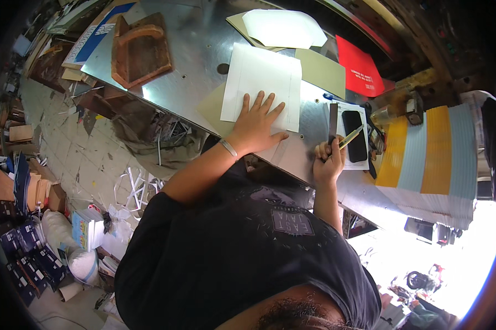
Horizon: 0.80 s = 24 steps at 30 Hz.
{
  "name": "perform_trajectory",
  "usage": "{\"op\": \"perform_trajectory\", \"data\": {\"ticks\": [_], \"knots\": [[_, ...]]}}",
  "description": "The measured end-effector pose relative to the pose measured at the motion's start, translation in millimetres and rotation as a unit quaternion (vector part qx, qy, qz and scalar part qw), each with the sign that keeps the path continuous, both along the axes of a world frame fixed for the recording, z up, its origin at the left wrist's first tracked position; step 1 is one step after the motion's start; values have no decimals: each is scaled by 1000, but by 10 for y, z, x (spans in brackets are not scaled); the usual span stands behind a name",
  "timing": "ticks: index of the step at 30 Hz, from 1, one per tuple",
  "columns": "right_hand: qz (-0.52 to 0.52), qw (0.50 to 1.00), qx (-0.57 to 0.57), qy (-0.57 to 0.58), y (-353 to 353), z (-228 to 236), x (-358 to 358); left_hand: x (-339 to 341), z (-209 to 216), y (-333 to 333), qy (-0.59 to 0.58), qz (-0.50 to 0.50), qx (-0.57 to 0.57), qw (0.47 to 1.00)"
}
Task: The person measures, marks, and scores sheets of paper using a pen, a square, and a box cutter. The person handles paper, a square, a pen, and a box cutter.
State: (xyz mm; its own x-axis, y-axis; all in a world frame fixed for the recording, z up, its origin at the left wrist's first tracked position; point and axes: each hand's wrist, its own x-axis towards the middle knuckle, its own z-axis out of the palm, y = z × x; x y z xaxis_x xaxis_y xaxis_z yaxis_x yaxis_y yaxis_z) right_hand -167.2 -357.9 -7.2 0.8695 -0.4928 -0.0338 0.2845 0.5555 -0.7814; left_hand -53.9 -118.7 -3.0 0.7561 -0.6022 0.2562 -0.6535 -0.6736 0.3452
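In the head view, the left hand (259,125) lies palm down with its fingers spread wide, pressing on a white sheet (267,71) and gripping nothing. The sheet lies beneath those fingers and reaches well beyond their tips, with greenish card (212,107) showing from under its left edge. A metal bracelet (228,147) sits behind these fingers, at the wrist.

The right hand (329,158) has its fingers curled closed around a slim yellow-green utility knife (352,136), which slants up and right from them across a black smartphone (354,121). A dark straight ruler (333,118) stretches away just above the same fingers; whether they also hold its near end is hard to tell. Beyond their tips lies a blue pen (329,97), and farther off, a red printed sheet (358,69). Well left of the left fingers rests a wooden tray (143,52).
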Motion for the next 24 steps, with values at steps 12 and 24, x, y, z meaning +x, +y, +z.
{"op": "perform_trajectory", "data": {"ticks": [12,24], "knots": [[10,999,-41,29,66,17,9,103,-38,1281,36,148,-4,988],[-28,957,-171,234,226,99,46,68,-151,870,19,154,-79,985]]}}
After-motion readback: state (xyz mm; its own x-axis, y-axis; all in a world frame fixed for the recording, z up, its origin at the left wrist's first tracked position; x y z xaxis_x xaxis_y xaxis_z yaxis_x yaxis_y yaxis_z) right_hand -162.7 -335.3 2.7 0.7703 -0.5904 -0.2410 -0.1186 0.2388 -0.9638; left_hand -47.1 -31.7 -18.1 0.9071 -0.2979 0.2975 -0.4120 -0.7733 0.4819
